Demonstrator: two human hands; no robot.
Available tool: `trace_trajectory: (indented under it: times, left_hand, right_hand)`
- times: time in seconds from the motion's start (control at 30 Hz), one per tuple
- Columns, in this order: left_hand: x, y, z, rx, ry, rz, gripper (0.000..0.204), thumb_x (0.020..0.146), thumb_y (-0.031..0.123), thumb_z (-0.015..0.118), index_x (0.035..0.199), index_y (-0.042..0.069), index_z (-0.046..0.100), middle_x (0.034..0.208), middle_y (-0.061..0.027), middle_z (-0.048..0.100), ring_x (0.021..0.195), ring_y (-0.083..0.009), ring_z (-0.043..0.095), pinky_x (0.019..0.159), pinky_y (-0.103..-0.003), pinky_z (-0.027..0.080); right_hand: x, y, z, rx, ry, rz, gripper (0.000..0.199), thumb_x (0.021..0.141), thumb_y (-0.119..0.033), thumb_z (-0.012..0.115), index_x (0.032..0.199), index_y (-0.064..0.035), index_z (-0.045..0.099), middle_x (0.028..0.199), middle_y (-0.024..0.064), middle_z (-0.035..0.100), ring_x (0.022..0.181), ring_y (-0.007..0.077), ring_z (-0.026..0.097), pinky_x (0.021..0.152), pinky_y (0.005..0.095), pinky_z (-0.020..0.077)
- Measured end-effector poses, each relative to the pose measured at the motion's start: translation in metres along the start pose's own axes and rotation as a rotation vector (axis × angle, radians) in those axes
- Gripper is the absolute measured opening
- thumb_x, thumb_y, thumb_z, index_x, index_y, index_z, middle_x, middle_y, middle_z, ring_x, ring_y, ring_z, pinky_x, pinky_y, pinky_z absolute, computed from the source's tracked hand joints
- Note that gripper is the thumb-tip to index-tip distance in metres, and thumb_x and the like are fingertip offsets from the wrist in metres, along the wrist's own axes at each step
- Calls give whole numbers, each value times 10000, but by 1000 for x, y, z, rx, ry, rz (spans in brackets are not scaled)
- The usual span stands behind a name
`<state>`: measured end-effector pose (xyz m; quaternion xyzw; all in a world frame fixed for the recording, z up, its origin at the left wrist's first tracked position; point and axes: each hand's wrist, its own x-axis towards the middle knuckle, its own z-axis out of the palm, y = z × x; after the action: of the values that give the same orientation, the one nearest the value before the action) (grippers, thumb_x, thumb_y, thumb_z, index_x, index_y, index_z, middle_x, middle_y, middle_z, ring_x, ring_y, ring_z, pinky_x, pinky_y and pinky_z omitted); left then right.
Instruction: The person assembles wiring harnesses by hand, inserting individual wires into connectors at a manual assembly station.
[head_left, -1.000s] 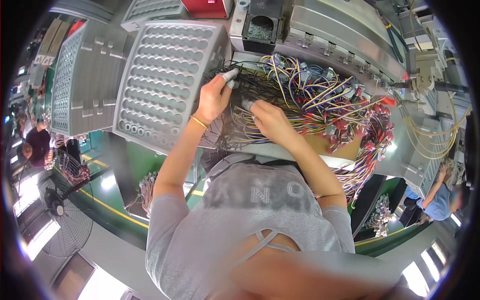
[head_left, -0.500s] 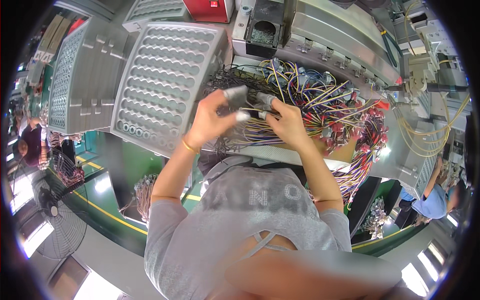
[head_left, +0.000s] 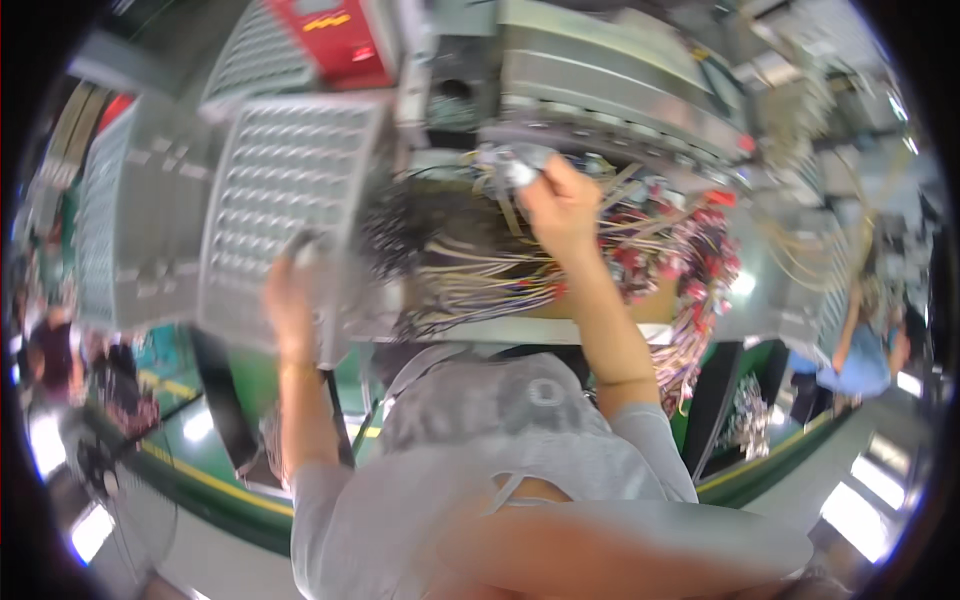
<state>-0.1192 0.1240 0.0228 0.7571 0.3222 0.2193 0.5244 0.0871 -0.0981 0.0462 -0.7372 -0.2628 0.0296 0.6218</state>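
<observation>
My left hand, smeared by motion, is over the near right part of a grey tray with rows of round pockets; its fingers cannot be read. My right hand, in grey-white finger covers, reaches to the far side of the workbench. Its fingers are pinched together beside pale connectors with wires; what lies between them is hidden. Below it, a spread of yellow, white and purple wires runs across the bench. Dark wire ends bunch at its left, red connectors at its right.
A metal machine housing and a black box with a round opening stand behind the wires. Further trays are stacked at left, near a red box. At right, a person in blue sits working.
My hands have parted: the left swung left over the tray, the right moved to the far connectors. The view has shifted, and the wires between my hands have been left on the bench.
</observation>
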Motion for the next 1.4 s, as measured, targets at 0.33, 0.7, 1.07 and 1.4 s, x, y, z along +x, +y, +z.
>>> trace_trajectory:
  times: [0.33, 0.7, 1.07, 1.4]
  left_hand:
    - [-59, -62, -39, 1085, 259, 331, 253, 684, 259, 644, 803, 37, 652, 808, -137, 545, 846, -321, 484, 793, -431, 378]
    - [-18, 47, 67, -652, -341, -226, 337, 869, 116, 481, 1163, -47, 469, 1025, -111, 566, 802, -159, 586, 642, -266, 522]
    - [-19, 60, 93, -688, -501, -127, 398, 786, -44, 577, 1172, -4, 489, 990, -50, 600, 837, -92, 567, 688, -223, 488]
    - [-18, 72, 100, -576, -492, 63, 301, 791, -66, 552, 1089, -28, 554, 1049, -55, 573, 951, -117, 519, 820, -239, 435]
  right_hand:
    - [-12, 12, 19, 183, -211, 41, 85, 759, -74, 585, 771, -5, 537, 571, 98, 541, 489, 146, 500, 471, 291, 395]
    - [-24, -16, 7, 63, -434, 95, 82, 759, -25, 587, 821, 27, 580, 645, 18, 571, 573, 31, 475, 501, 204, 402]
    - [-26, -17, 7, 61, -359, 66, 55, 731, -33, 605, 725, 13, 576, 597, -20, 536, 527, 20, 434, 454, 194, 364]
    - [-21, -25, -7, -6, -486, -75, 151, 652, -121, 642, 703, -26, 536, 531, 114, 476, 423, 166, 462, 417, 292, 368]
